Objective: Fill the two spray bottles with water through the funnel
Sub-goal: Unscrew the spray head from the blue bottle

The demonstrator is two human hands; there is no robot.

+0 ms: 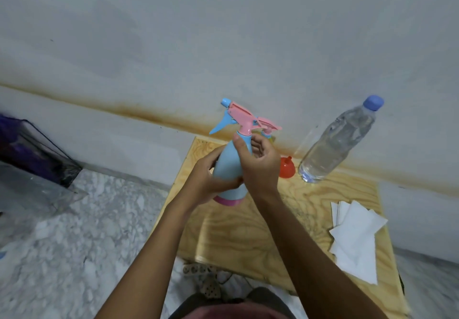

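blue spray bottle (229,162): upright over the far left part of the wooden board (248,234), held in both hands; pink band at its base, and whether that base touches the board cannot be told.
spray head (239,116): pink, with a blue trigger and a blue nozzle tip, seated on the bottle's neck and pointing left.
left hand (205,180): fingers curled round the lower body of the bottle, gripping it from the left.
right hand (260,164): wrapped round the upper body just under the collar, thumb lying up along the neck.
second spray bottle (269,128): behind the right hand and mostly hidden; only its pink head and a bit of yellow-green show.
funnel (286,167): orange-red, on the board with its spout up, between the right hand and the water bottle.
water bottle (337,142): clear plastic, blue cap on, standing at the board's far edge by the wall.
paper napkins (355,239): white, loosely stacked on the board's right side.
mesh basket (42,154): black, on the marble floor far left.
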